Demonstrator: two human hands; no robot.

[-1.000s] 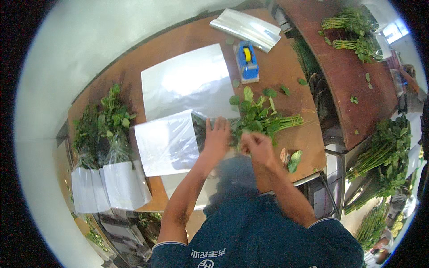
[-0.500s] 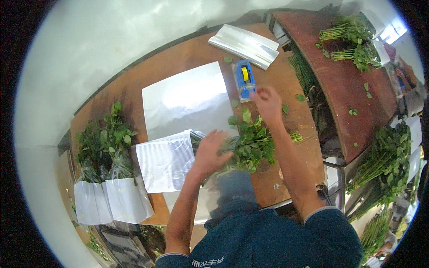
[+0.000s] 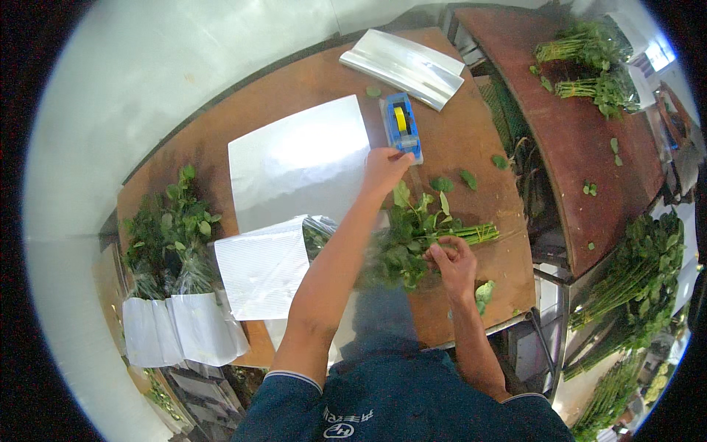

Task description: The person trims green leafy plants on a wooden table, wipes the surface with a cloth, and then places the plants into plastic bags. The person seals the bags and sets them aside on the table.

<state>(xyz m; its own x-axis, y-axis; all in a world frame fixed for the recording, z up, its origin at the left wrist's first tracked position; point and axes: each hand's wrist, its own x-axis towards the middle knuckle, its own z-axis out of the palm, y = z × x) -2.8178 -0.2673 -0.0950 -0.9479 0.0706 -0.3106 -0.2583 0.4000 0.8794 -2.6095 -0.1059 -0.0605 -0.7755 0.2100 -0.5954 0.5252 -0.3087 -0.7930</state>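
Reaching with the left hand [image 3: 387, 171], at one o'clock, to the near end of a blue tape dispenser [image 3: 401, 127], bunched narrow; cannot tell whether pinching anything. At four o'clock, holding the right hand [image 3: 454, 267] half-curled over a leafy green bunch [image 3: 403, 254], laid on a brown table [image 3: 503, 271] with stems toward three o'clock; cannot tell whether gripping or just touching.
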